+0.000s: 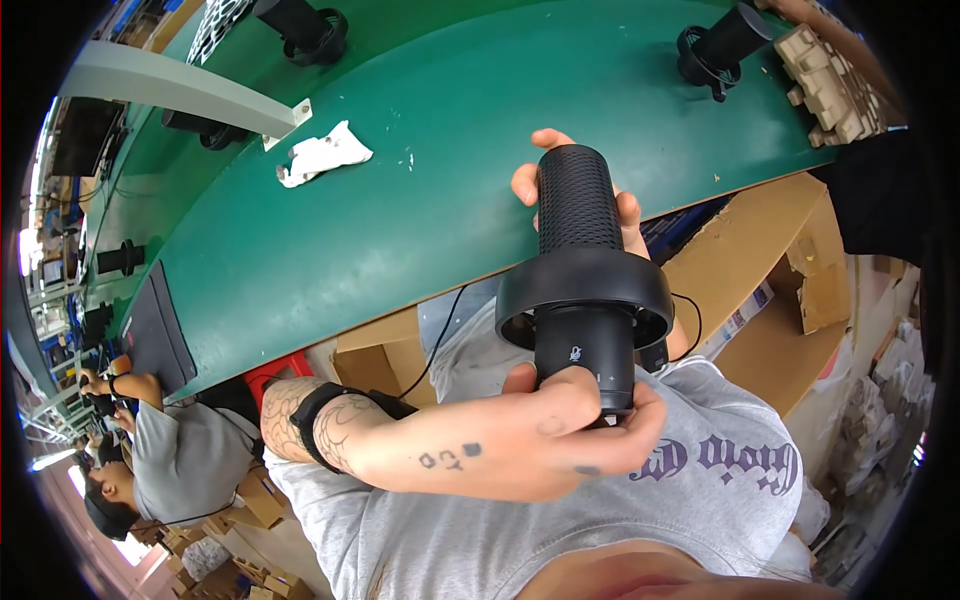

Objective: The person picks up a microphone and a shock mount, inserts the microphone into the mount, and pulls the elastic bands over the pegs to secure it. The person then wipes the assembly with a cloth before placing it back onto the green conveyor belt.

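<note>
A black desktop microphone is held in front of my chest, with its mesh grille pointing up and away. A wide black ring surrounds its body below the grille. My left hand closes around the lower end, the thumb and fingers near the small controls. From behind, my right hand wraps the grille, with fingertips showing on both sides. Much of the right palm is hidden by the microphone.
A green table spans ahead, bearing several similar microphones, one at the far right. A crumpled white cloth lies near a grey metal post. Cardboard boxes stand right, below a moulded pulp tray. A co-worker sits left.
</note>
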Tool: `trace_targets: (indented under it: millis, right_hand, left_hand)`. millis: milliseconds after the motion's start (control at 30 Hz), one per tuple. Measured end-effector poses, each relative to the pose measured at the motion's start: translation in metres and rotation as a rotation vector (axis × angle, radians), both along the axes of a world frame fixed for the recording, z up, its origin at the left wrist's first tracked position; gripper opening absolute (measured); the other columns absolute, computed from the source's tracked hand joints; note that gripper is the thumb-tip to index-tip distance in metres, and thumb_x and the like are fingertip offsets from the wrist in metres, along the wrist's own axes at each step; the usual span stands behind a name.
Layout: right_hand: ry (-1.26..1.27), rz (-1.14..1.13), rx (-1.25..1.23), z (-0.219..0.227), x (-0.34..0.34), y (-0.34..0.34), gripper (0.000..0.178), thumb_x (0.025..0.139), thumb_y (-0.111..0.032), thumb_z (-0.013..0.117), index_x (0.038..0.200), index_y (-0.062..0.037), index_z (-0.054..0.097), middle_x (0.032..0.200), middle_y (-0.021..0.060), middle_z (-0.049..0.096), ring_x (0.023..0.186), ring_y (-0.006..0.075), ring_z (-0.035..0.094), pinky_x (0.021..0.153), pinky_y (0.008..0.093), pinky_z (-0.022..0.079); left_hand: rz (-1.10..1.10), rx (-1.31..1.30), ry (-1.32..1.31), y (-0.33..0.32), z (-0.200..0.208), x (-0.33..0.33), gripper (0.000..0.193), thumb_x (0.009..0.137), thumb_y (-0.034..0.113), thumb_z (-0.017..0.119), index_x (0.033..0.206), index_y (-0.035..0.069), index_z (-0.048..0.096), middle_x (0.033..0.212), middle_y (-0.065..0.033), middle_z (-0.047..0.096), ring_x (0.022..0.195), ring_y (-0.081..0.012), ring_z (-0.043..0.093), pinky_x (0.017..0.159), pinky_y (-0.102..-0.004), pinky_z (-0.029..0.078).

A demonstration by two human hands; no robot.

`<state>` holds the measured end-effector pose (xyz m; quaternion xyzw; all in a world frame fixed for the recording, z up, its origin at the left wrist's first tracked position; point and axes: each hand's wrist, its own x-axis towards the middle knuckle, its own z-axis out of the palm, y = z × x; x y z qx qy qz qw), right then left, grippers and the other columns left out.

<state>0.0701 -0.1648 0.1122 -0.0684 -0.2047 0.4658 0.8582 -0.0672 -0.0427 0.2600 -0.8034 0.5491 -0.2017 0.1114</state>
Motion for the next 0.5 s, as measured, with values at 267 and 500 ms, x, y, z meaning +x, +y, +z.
trace_targets:
  millis: [267, 500]
  right_hand:
    - [0.093, -0.280, 0.001, 0.026, -0.002, -0.002, 0.083, 0.079, -0.044, 0.071, 0.141, -0.0091, 0.028, 0.109, 0.0140, 0.055, 0.092, 0.0212, 0.063, 0.076, 0.0327, 0.057]
    - [0.157, -0.677, -0.009, 0.012, 0.059, -0.009, 0.063, 0.081, -0.044, 0.068, 0.127, -0.0069, 0.047, 0.114, 0.0063, 0.050, 0.081, 0.0111, 0.050, 0.082, 0.0324, 0.046]
  left_hand:
    - [0.234, -0.409, -0.013, 0.006, -0.010, -0.003, 0.029, 0.068, 0.018, 0.059, 0.097, 0.012, 0.058, 0.109, -0.0038, 0.058, 0.102, -0.0139, 0.051, 0.066, -0.0299, 0.040]
    - [1.032, -1.344, 0.608, 0.007, -0.049, -0.007, 0.082, 0.060, 0.026, 0.081, 0.129, 0.002, 0.046, 0.110, -0.0130, 0.058, 0.090, -0.0204, 0.064, 0.067, -0.0313, 0.055]
